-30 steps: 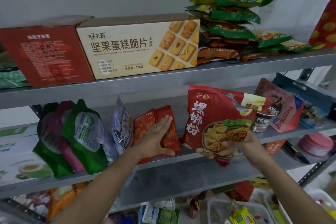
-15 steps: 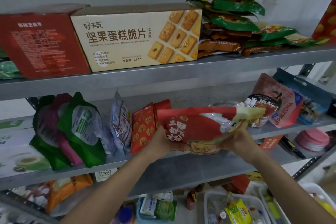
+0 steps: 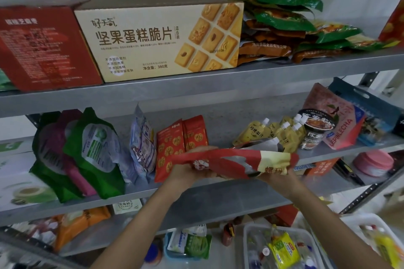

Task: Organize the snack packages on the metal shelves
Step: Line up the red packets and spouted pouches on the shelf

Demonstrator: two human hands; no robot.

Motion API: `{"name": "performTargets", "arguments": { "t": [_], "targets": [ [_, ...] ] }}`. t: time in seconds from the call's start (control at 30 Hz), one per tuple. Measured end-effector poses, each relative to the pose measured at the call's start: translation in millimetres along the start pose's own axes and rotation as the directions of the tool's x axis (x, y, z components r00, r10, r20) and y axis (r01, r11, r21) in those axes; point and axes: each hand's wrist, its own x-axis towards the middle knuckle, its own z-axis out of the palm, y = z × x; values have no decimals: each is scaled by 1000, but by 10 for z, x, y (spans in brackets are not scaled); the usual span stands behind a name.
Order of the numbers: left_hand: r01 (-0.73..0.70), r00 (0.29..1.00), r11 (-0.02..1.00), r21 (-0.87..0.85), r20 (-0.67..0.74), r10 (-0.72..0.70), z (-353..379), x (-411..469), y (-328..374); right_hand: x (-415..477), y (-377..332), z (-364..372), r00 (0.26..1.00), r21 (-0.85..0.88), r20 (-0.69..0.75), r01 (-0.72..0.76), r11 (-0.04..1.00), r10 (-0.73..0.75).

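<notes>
A big red snack bag with a yellow corner lies flat and nearly edge-on in front of the middle metal shelf. My left hand grips its left end and my right hand holds its right end from below. Behind my left hand stand two small red cookie packs. To the right of the bag, yellow spouted pouches and a black cup show on the same shelf.
Green and purple bags and a silver pouch fill the middle shelf's left. A cream biscuit box, a red box and stacked green packets sit on the top shelf. Plastic bins stand below.
The red bag went from upright in my right hand to lying flat. My left hand left the small red packs and took the bag's left end. The pouches behind came into view.
</notes>
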Motion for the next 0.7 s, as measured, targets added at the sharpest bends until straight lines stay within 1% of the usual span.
{"name": "performTargets", "arguments": {
  "t": [0.03, 0.07, 0.1, 0.13, 0.17, 0.2, 0.23, 0.27, 0.3, 0.33, 0.37, 0.4, 0.43, 0.47, 0.5, 0.53, 0.57, 0.63, 0.67, 0.7],
  "targets": [
    [-70, 997, 995, -68, 6, 71, -67, 41, -16, 49, 119, -4, 993, 18, -114, 8, 1000, -6],
    [-153, 988, 979, -135, -23, 152, -133, 17, 25, 63, 134, 0, 983, 0, -184, -1, 1000, 0],
    [-233, 972, 958, -167, -68, 224, -208, -6, 51, 38, 132, 28, 971, 8, -240, 6, 1000, -4],
    [-317, 948, 924, -211, -100, 303, -272, -36, 102, 54, 199, 22, 956, 52, -293, 37, 998, -20],
    [-391, 920, 891, -229, -115, 374, -310, -96, 170, 49, 248, 6, 954, 75, -295, 73, 995, -48],
    [-459, 888, 862, -218, -136, 439, -333, -150, 259, 49, 262, 1, 948, 71, -313, 76, 995, -50],
    [-534, 844, 835, -134, -143, 517, -340, -210, 357, 29, 138, 41, 946, 106, -323, 46, 993, -9],
    [-603, 793, 798, -24, -128, 595, -335, -280, 464, 24, 66, 51, 944, 73, -327, 65, 995, -38],
    [-673, 725, 729, 125, -86, 683, -328, -336, 545, 32, 55, 17, 947, 2, -292, 139, 990, -132],
    [-727, 648, 625, 283, -19, 762, -316, -372, 603, 32, 40, -16, 937, -33, -284, 201, 979, -202],
    [-760, 565, 490, 428, 63, 822, -300, -384, 635, 48, 81, -35, 904, -70, -337, 255, 964, -264],
    [-765, 491, 351, 540, 136, 861, -273, -375, 641, 48, 102, -48, 883, -177, -359, 253, 951, -301],
    [-751, 436, 239, 616, 191, 879, -234, -361, 631, 15, 87, -46, 870, -240, -347, 280, 929, -352],
    [-728, 394, 155, 668, 222, 892, -186, -337, 605, 3, 70, -45, 854, -262, -358, 295, 919, -376],
    [-713, 361, 106, 694, 233, 903, -137, -320, 585, -22, 8, -20, 855, -196, -341, 342, 919, -390],
    [-706, 337, 83, 703, 230, 913, -101, -312, 568, -21, -25, 20, 851, -146, -364, 349, 926, -378],
    [-702, 327, 87, 706, 212, 921, -75, -310, 553, -30, -34, 15, 838, -131, -375, 375, 918, -396],
    [-710, 329, 146, 689, 140, 934, -57, -314, 551, -68, -57, 30, 841, -109, -334, 415, 903, -426],
    [-725, 333, 169, 668, 125, 935, -60, -318, 560, -64, -63, 42, 824, -116, -349, 436, 893, -447],
    [-738, 334, 165, 655, 141, 932, -66, -315, 563, -91, -96, 58, 809, -116, -359, 457, 882, -466]
  ]
}}
